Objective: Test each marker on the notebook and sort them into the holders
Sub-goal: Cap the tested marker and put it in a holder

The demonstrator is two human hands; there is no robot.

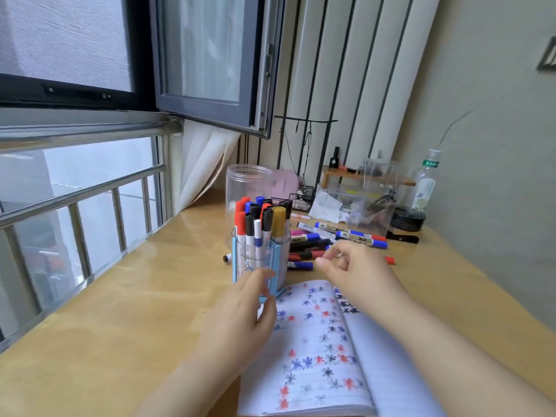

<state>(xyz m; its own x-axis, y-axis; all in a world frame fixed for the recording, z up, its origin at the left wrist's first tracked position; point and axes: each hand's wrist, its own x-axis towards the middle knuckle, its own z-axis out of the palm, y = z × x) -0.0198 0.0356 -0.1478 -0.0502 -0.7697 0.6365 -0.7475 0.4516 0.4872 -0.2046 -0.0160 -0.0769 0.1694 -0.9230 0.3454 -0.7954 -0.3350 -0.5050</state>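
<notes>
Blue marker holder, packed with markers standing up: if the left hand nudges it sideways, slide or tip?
Probably tips more readily than it slides. The blue marker holder is tall and narrow, and its markers stick well above the rim, so the weight likely sits high. The desk looks glossy, so a low push might slide it. The left hand is at its base.

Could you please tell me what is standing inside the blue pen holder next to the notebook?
The blue pen holder holds upright capped markers in red, black, blue, white and yellow. Their lower ends blur behind its clear wall, and the left hand covers its base.
</notes>
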